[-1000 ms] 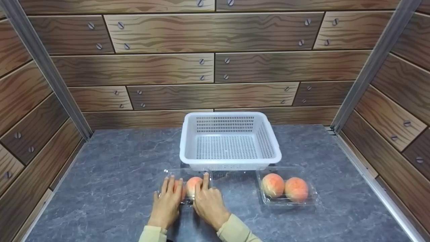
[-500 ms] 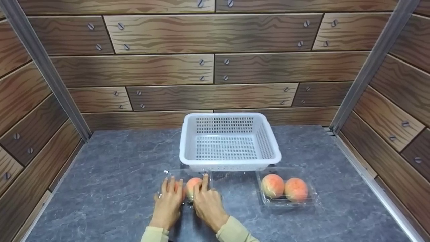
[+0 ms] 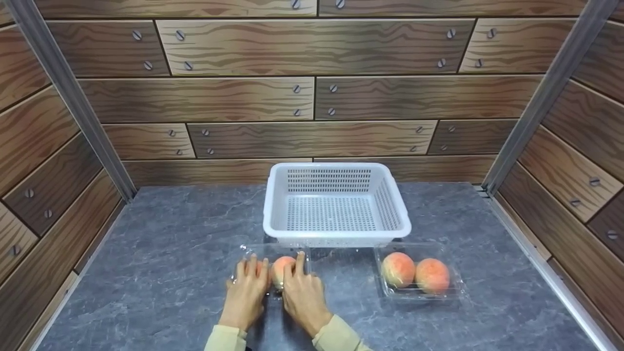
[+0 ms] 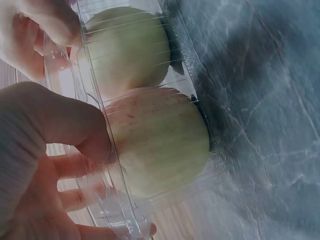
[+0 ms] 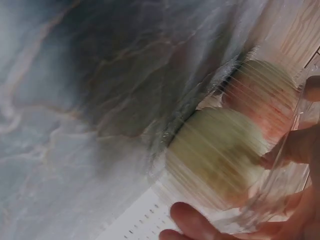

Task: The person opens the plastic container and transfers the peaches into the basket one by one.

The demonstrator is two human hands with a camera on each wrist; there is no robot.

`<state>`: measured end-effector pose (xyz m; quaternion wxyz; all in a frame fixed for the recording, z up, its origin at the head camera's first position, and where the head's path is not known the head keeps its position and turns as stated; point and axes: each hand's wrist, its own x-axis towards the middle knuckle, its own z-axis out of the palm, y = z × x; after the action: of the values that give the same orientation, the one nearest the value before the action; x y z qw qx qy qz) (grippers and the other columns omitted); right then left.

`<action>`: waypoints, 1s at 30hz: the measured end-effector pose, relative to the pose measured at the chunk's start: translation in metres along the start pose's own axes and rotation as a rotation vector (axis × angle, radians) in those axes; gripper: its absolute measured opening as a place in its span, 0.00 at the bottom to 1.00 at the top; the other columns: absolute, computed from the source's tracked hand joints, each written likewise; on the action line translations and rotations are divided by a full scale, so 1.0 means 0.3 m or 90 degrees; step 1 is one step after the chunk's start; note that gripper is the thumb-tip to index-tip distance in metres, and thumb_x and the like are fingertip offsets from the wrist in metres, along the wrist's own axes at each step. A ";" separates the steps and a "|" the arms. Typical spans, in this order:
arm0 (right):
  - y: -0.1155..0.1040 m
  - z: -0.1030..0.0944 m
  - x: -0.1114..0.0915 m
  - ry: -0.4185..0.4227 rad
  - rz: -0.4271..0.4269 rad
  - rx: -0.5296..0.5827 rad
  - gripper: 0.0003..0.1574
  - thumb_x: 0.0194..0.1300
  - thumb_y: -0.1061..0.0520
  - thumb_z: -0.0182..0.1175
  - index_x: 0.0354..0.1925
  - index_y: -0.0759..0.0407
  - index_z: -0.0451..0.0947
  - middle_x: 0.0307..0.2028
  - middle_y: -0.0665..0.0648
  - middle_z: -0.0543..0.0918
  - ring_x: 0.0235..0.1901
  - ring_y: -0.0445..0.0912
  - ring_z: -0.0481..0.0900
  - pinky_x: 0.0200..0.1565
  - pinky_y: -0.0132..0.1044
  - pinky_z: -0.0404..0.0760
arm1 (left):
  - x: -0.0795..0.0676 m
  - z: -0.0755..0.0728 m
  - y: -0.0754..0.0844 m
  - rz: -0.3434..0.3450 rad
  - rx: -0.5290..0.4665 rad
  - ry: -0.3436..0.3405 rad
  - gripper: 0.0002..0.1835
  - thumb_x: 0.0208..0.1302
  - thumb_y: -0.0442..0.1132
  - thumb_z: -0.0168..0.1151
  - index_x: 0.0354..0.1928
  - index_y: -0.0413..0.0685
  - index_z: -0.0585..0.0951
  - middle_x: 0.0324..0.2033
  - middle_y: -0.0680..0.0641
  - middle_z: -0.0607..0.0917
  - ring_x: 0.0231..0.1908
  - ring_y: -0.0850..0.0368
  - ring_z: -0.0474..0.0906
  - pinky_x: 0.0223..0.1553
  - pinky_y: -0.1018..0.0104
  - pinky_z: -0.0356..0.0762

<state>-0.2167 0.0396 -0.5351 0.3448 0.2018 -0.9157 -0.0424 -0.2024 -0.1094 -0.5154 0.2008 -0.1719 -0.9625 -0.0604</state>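
Observation:
A clear plastic clamshell box (image 3: pixel 269 250) with two peaches inside lies on the grey tabletop below the basket. My left hand (image 3: pixel 245 298) rests over its left half, mostly covering one peach (image 4: pixel 160 145). Beside it my right hand (image 3: pixel 305 298) lies over the right edge, its index finger stretched forward past the other peach (image 3: pixel 282 269). In the left wrist view the left thumb (image 4: pixel 80 125) presses the lid's near edge, with other fingers across the top. The right wrist view shows the right thumb (image 5: pixel 287 150) on the lid too. Whether the lid is latched I cannot tell.
A white perforated plastic basket (image 3: pixel 337 234), with nothing inside, stands behind the box. To the right sits a second clear box (image 3: pixel 414 294) holding two peaches (image 3: pixel 399 269). Wood-patterned walls (image 3: pixel 234 97) and metal corner posts (image 3: pixel 85 107) enclose the table.
Both hands stay on the left box. The left fingers look slightly more bent than before. The whole view shifts a little; the basket and the right box stay in place.

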 end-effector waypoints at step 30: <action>0.004 0.001 0.012 0.028 -0.024 -0.006 0.24 0.45 0.59 0.73 0.41 0.66 0.77 0.46 0.74 0.83 0.12 0.47 0.76 0.12 0.36 0.75 | -0.007 -0.003 0.007 -0.022 -0.029 -0.034 0.43 0.38 0.22 0.77 0.64 0.34 0.75 0.61 0.27 0.74 0.62 0.26 0.69 0.41 0.22 0.75</action>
<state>-0.2197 0.0390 -0.5328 0.3649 0.2180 -0.9039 -0.0485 -0.1994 -0.1082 -0.5153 0.1701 -0.1611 -0.9688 -0.0811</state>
